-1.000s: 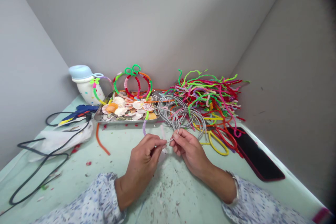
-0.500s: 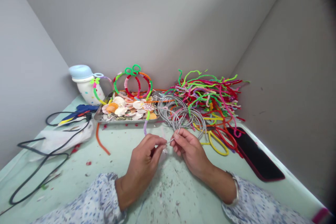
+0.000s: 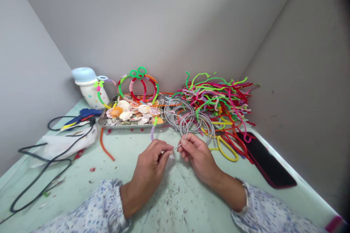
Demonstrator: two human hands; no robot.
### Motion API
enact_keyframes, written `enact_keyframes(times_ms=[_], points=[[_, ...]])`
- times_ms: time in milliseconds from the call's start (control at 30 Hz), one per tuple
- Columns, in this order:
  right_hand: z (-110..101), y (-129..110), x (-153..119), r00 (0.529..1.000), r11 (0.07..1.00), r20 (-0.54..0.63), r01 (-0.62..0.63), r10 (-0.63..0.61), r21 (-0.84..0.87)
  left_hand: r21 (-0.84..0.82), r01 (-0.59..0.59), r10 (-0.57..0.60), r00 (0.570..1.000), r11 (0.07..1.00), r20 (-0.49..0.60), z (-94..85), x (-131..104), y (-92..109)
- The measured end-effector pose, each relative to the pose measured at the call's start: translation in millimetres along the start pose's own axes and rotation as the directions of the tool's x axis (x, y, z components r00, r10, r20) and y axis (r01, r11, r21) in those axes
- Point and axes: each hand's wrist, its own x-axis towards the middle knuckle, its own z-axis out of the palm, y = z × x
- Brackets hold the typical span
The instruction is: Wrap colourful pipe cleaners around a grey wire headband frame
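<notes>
Above the middle of the table, my left hand (image 3: 149,169) pinches the tip of a thin grey wire (image 3: 176,147) between thumb and forefinger. A short way along the same wire, my right hand (image 3: 201,158) grips it with thumb and bent fingers. The wire runs up toward a loose coil of grey wire (image 3: 179,113) lying just behind my right hand. A purple and green pipe cleaner piece (image 3: 153,131) rises behind my left hand; its lower end is hidden, so I cannot tell whether the hand holds it.
Behind stands a metal tray (image 3: 128,126) of seashells (image 3: 125,111), with pipe-cleaner rings (image 3: 157,87) over it. A pile of pipe cleaners (image 3: 216,96) and a phone (image 3: 268,160) lie right. To the left are a bottle (image 3: 91,91), a black cable (image 3: 35,185) and a plastic bag (image 3: 65,145).
The purple and green pipe cleaner piece has shifted slightly to the right. Both hands keep almost the same place and grip on the grey wire.
</notes>
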Motion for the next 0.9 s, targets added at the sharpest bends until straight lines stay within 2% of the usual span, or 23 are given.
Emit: enact_keyframes(times_ms=[267, 500, 733, 900], points=[[1.5, -3.5, -0.4, 0.99, 0.983, 0.022, 0.141, -0.139, -0.122, -0.01, 0.064, -0.064, 0.997, 0.998, 0.036, -1.4, 1.6, 4.5], [0.1, -2.9, -1.7, 0.988, 0.982, 0.009, 0.154, -0.154, -0.114, -0.074, 0.123, -0.12, 0.992, 0.99, 0.047, 2.6, -1.7, -1.0], [1.9, -5.3, -2.9, 0.985, 0.974, 0.021, 0.17, -0.169, -0.148, -0.001, 0.066, -0.065, 0.994, 0.998, 0.092, -1.6, 2.3, 3.1], [4.2, -8.8, -3.5, 0.981, 0.965, 0.031, 0.194, -0.191, -0.177, 0.022, 0.067, -0.069, 0.99, 0.998, 0.122, -2.5, 2.5, 3.1]])
